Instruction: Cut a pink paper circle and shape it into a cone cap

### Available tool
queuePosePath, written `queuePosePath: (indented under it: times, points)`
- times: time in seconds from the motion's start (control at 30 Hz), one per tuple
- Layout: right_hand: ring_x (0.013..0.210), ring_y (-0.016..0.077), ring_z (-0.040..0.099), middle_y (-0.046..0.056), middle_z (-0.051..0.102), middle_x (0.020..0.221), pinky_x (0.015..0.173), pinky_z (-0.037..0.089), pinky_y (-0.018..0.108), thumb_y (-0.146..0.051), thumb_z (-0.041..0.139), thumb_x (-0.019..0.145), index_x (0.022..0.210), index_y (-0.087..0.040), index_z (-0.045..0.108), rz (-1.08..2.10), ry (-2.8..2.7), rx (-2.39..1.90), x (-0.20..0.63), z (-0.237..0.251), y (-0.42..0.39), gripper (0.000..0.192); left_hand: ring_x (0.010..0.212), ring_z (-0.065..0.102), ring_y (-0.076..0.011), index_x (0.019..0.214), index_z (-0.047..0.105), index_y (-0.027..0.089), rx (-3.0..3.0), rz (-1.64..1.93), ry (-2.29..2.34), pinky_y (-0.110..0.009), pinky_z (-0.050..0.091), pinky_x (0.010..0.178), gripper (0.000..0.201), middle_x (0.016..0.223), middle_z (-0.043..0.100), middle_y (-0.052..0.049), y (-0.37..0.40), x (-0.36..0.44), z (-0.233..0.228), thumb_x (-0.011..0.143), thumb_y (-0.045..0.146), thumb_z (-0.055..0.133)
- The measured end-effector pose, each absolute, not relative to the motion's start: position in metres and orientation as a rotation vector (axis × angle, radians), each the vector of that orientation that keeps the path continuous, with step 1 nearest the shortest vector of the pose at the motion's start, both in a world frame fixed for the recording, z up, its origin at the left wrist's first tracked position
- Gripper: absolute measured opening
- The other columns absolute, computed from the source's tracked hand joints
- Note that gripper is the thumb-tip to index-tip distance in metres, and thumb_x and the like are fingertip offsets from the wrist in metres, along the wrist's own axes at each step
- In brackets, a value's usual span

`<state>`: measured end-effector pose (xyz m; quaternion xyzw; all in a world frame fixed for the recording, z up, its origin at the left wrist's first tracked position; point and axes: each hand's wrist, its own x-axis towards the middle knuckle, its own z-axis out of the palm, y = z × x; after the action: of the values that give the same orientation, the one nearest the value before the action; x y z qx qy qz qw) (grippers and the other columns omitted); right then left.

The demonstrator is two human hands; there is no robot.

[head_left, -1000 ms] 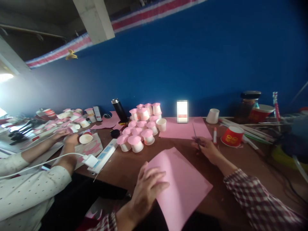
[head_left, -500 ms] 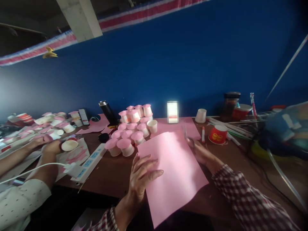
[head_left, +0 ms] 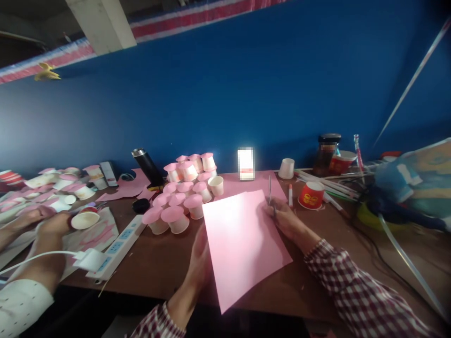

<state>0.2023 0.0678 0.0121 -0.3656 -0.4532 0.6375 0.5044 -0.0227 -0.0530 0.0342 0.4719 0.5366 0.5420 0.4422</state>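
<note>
A sheet of pink paper is tilted up in front of me over the table. My left hand is at its left edge, with the fingers hidden behind the sheet. Near the upper right edge of the paper, my right hand is closed round a pair of scissors, blades pointing up. Left of the sheet stand several paper cups topped with pink paper discs, some stacked. An uncovered white cup is beside them.
A red paper cup, a marker and an upturned white cup are to the right. A power strip and a black flask lie left. At far left, another person's hands are near a cup.
My left hand has gone from the front of the pink paper to behind its left edge. The sheet is raised more steeply. The view has shifted slightly right.
</note>
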Motion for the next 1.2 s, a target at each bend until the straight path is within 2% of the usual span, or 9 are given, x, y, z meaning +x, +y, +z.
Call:
queuePosePath:
  times: [0.07, 0.13, 0.3, 0.47, 0.57, 0.7, 0.87, 1.03, 1.2]
  points:
    - [0.064, 0.0090, 0.054, -0.002, 0.057, 0.078, 0.054, 0.045, 0.018, -0.032, 0.075, 0.063, 0.098, -0.021, 0.058, 1.491, -1.021, -0.929, 0.203, 0.009, 0.071, 0.041, 0.117, 0.049, -0.0322, 0.133, 0.041, 0.016, 0.986, 1.237, 1.036, -0.047, 0.042, 0.093, 0.076, 0.125, 0.055, -0.014, -0.047, -0.018, 0.036, 0.080, 0.069, 0.030]
    - [0.065, 0.0097, 0.055, -0.003, 0.057, 0.079, 0.054, 0.046, 0.019, -0.031, 0.076, 0.061, 0.101, -0.022, 0.057, 1.454, -0.941, -0.988, 0.205, 0.005, 0.075, 0.046, 0.113, 0.052, -0.0332, 0.128, 0.047, 0.013, 0.869, 1.156, 0.880, -0.049, 0.041, 0.092, 0.085, 0.119, 0.059, -0.017, -0.043, -0.016, 0.033, 0.077, 0.075, 0.019]
    - [0.059, 0.0103, 0.056, -0.003, 0.058, 0.074, 0.051, 0.045, 0.021, -0.032, 0.077, 0.059, 0.103, -0.022, 0.056, 1.385, -0.879, -1.027, 0.206, -0.001, 0.080, 0.050, 0.113, 0.053, -0.0286, 0.129, 0.046, 0.017, 0.885, 1.094, 0.974, -0.045, 0.039, 0.096, 0.068, 0.124, 0.057, -0.013, -0.036, -0.017, 0.020, 0.081, 0.064, 0.036]
    - [0.055, 0.0094, 0.054, -0.004, 0.059, 0.070, 0.048, 0.042, 0.020, -0.028, 0.078, 0.054, 0.099, -0.020, 0.058, 1.289, -0.805, -1.080, 0.205, 0.002, 0.079, 0.050, 0.111, 0.055, -0.0290, 0.132, 0.042, 0.017, 0.926, 1.057, 1.012, -0.045, 0.043, 0.091, 0.090, 0.125, 0.056, -0.015, -0.030, -0.023, 0.022, 0.075, 0.078, 0.011]
    - [0.053, 0.0103, 0.054, -0.004, 0.058, 0.066, 0.047, 0.042, 0.021, -0.029, 0.078, 0.053, 0.099, -0.020, 0.058, 1.287, -0.834, -1.133, 0.205, 0.003, 0.079, 0.051, 0.112, 0.054, -0.0288, 0.130, 0.045, 0.017, 1.016, 1.066, 1.028, -0.044, 0.044, 0.091, 0.081, 0.124, 0.057, -0.015, -0.031, -0.027, 0.027, 0.076, 0.075, 0.026]
    - [0.053, 0.0115, 0.055, -0.004, 0.058, 0.063, 0.048, 0.043, 0.023, -0.029, 0.078, 0.053, 0.097, -0.020, 0.058, 1.292, -0.878, -1.177, 0.205, 0.003, 0.079, 0.049, 0.111, 0.054, -0.0271, 0.120, 0.055, 0.017, 1.189, 1.042, 1.139, -0.039, 0.042, 0.095, 0.059, 0.119, 0.061, -0.012, -0.032, -0.022, 0.035, 0.072, 0.051, 0.063]
    - [0.054, 0.0104, 0.054, -0.004, 0.057, 0.065, 0.047, 0.042, 0.021, -0.028, 0.077, 0.057, 0.099, -0.020, 0.058, 1.323, -0.922, -1.129, 0.205, 0.005, 0.077, 0.047, 0.092, 0.062, -0.0273, 0.099, 0.065, 0.007, 1.177, 1.030, 1.375, -0.040, 0.048, 0.083, 0.046, 0.096, 0.069, -0.014, -0.023, -0.018, 0.028, 0.076, 0.046, 0.061]
    - [0.055, 0.0090, 0.053, -0.003, 0.059, 0.071, 0.046, 0.040, 0.019, -0.030, 0.076, 0.060, 0.099, -0.020, 0.060, 1.358, -0.994, -1.098, 0.205, 0.006, 0.075, 0.043, 0.089, 0.063, -0.0259, 0.103, 0.064, 0.006, 1.090, 1.124, 1.367, -0.038, 0.049, 0.080, 0.046, 0.093, 0.069, -0.013, -0.019, -0.032, 0.021, 0.076, 0.044, 0.062]
    - [0.067, 0.0112, 0.056, 0.001, 0.061, 0.081, 0.052, 0.043, 0.020, -0.032, 0.078, 0.058, 0.098, -0.019, 0.060, 1.436, -1.065, -1.060, 0.202, 0.009, 0.073, 0.046, 0.085, 0.065, -0.0255, 0.100, 0.065, 0.007, 1.020, 1.066, 1.366, -0.037, 0.050, 0.077, 0.046, 0.091, 0.070, -0.013, -0.018, -0.049, 0.031, 0.071, 0.042, 0.067]
